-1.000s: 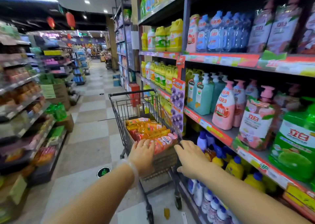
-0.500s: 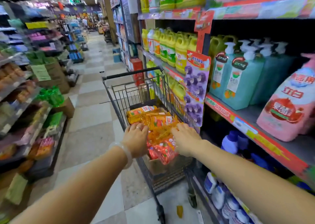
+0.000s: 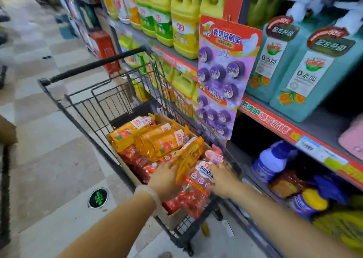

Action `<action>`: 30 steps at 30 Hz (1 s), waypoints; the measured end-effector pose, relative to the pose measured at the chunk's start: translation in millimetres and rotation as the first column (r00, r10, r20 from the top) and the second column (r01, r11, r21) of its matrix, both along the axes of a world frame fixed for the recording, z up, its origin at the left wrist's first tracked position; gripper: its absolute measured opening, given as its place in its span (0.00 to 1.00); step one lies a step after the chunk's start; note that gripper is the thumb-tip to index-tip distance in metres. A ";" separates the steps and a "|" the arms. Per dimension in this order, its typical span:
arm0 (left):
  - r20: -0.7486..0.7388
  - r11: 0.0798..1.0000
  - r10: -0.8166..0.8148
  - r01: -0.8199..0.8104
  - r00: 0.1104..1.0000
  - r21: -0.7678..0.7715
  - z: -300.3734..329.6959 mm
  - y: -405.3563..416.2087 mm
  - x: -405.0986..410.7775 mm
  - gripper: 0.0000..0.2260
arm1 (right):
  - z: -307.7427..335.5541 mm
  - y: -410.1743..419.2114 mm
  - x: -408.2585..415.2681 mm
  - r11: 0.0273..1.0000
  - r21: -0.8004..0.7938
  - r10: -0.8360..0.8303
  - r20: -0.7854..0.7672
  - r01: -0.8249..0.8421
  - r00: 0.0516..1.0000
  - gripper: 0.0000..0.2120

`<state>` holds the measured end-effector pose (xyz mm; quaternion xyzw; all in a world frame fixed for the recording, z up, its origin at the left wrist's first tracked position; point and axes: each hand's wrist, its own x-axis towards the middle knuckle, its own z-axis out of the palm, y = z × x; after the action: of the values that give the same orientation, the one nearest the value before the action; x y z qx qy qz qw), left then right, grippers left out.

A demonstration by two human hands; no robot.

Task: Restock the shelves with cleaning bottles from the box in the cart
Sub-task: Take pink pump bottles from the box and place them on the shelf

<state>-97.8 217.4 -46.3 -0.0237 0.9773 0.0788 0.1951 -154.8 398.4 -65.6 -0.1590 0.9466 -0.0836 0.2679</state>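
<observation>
Fingers of the right hand (image 3: 223, 180) lie spread on the right side of a red pack (image 3: 196, 183), and the left hand (image 3: 166, 179) presses against its left side, just under an orange pack (image 3: 188, 159) that stands tilted between the two hands. Whether the fingertips are already curled under the red pack I cannot tell, because the film and the blur hide them.

This pack sits at the near end of the cardboard box (image 3: 174, 218) in the cart (image 3: 94, 100), and it leans over the box edge toward the wrists. More orange packs (image 3: 157, 140) lie beyond the fingertips, and red ones are below them.

I judge that the step in hand is to take this pack out. To do it well, both hands should go lower on the sides and squeeze evenly, since the plastic film looks slippery and the contents seem heavy. The lift should go straight up first, so that the tilted orange pack does not fall out. The shelf (image 3: 294, 124) is just to the right of the right fingers, with a dark gap under its red price strip.
</observation>
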 end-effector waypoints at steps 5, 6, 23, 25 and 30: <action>0.018 0.936 -0.351 0.350 0.936 0.030 -23.0 -5.9 -56.5 0.27 | -66.2 -12.9 -2.0 0.881 -0.145 -0.423 0.190 0.451 0.886 0.46; 0.014 0.922 -0.385 0.384 0.923 0.043 -29.0 -7.2 -63.6 0.26 | -103.4 -6.8 -5.9 0.815 -0.181 -0.513 0.217 0.551 0.830 0.48; -0.061 0.826 -0.551 0.554 0.832 0.101 -59.9 -36.7 -98.8 0.22 | -72.8 -51.1 10.4 -0.115 -0.208 -0.554 0.825 0.971 0.111 0.13; -0.038 0.838 -0.530 0.530 0.847 0.132 -58.1 -39.9 -98.1 0.20 | -66.3 -51.0 16.7 -0.148 -0.199 -0.531 0.842 0.969 0.092 0.19; 0.044 0.779 -0.624 0.617 0.780 0.114 -65.0 -33.4 -97.2 0.18 | -37.8 -30.0 29.5 -0.195 -0.331 -0.605 0.781 0.923 0.152 0.28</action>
<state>-195.1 184.0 -111.3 0.3052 0.9173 0.0546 0.2498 -125.3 368.4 -103.4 0.3899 0.5916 -0.6751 0.2054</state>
